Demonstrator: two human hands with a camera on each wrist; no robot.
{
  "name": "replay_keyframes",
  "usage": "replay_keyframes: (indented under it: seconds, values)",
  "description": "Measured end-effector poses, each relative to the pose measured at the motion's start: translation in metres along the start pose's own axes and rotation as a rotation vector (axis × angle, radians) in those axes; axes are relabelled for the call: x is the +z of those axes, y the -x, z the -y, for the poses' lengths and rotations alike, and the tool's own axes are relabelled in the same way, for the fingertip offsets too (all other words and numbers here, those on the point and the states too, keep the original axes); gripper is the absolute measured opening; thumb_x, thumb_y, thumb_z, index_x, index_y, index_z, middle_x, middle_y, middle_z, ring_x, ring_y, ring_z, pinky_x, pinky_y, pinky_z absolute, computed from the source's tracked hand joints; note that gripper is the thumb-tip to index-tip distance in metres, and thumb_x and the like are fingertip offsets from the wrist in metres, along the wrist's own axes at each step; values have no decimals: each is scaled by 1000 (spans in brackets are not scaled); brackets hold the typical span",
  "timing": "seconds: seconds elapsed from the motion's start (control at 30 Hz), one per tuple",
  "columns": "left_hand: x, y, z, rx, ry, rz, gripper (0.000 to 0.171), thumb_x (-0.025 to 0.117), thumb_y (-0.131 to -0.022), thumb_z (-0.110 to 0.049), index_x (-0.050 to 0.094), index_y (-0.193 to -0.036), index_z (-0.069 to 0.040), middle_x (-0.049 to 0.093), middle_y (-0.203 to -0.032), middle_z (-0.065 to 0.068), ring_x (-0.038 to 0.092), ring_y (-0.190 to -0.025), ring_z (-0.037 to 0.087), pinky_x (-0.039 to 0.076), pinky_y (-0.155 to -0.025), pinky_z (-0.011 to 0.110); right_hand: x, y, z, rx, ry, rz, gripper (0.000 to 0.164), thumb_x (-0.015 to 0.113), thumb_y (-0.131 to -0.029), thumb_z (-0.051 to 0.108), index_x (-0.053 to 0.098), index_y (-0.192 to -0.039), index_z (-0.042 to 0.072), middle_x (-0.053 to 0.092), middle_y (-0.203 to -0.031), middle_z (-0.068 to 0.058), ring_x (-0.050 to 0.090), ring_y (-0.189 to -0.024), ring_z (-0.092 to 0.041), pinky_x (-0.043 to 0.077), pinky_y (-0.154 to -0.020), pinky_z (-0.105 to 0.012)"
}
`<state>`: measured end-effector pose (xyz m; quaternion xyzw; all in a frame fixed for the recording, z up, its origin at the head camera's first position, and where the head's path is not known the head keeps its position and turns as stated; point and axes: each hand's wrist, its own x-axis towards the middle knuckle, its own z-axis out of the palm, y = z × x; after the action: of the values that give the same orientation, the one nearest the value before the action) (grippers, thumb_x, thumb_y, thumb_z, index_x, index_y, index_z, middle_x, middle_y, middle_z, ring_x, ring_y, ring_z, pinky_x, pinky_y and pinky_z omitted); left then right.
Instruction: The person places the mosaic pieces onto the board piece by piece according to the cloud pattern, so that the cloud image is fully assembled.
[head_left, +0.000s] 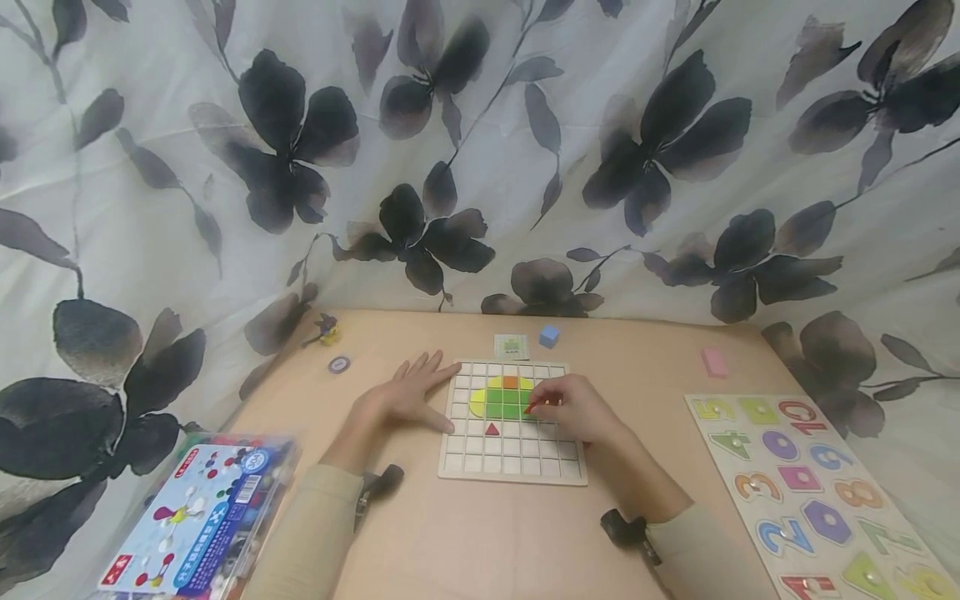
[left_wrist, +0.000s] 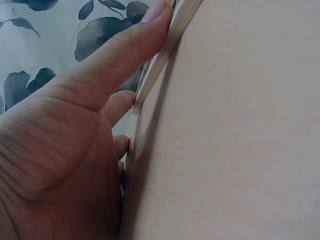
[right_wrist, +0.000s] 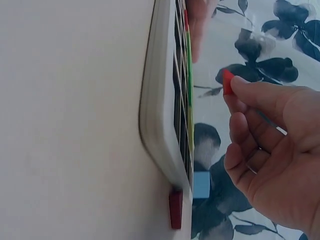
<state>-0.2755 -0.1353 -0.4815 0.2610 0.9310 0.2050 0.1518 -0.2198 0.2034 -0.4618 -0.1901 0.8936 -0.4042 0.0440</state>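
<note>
A white grid board (head_left: 468, 467) lies on the table with green pieces (head_left: 504, 403) in its middle cells, flanked by yellow pieces (head_left: 477, 403) and an orange square (head_left: 511, 382). Below them sits a red triangle (head_left: 492, 430). My left hand (head_left: 408, 398) rests at the board's left edge, fingers spread and thumb touching the rim. Between thumb and forefinger, my right hand (head_left: 579, 408) pinches a small red piece (right_wrist: 227, 82) over the board's right half. Another red piece (right_wrist: 175, 210) lies beside the board's right edge, mostly hidden by my wrist in the head view.
A patterned card (head_left: 512, 347) and blue cube (head_left: 550, 336) stand behind the board. Pink block (head_left: 715, 362) and number puzzle board (head_left: 753, 462) are on the right. On the left are a boxed molecule set (head_left: 191, 517), a round disc (head_left: 339, 364) and a small figure (head_left: 327, 329).
</note>
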Motion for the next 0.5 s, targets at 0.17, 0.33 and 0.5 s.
replay_keyframes:
  seconds: [0.17, 0.33, 0.5]
  values:
    - [1, 0, 1, -7, -9, 6, 119, 81, -73, -73, 22, -167, -31, -1, -175, 17, -6, -162, 43, -4, -129, 64, 8, -2, 4, -20, 17, 9, 10, 79, -91, 8, 82, -98, 14, 74, -88, 8, 57, -89, -18, 47, -77, -28]
    - [1, -1, 2, -9, -13, 6, 119, 80, -73, -74, 22, -167, -31, -1, -176, 17, -7, -162, 42, -5, -129, 64, 18, -4, 7, -31, -14, 32, 9, 80, -91, 9, 82, -99, 11, 75, -90, 7, 60, -92, -17, 50, -84, -32]
    - [1, -1, 2, -10, -12, 6, 119, 80, -73, -74, 22, -167, -31, -2, -176, 17, -7, -162, 42, -5, -129, 64, 28, -4, 7, -45, -9, 50, 9, 78, -91, 7, 80, -95, 14, 73, -90, 9, 61, -92, -14, 50, -87, -33]
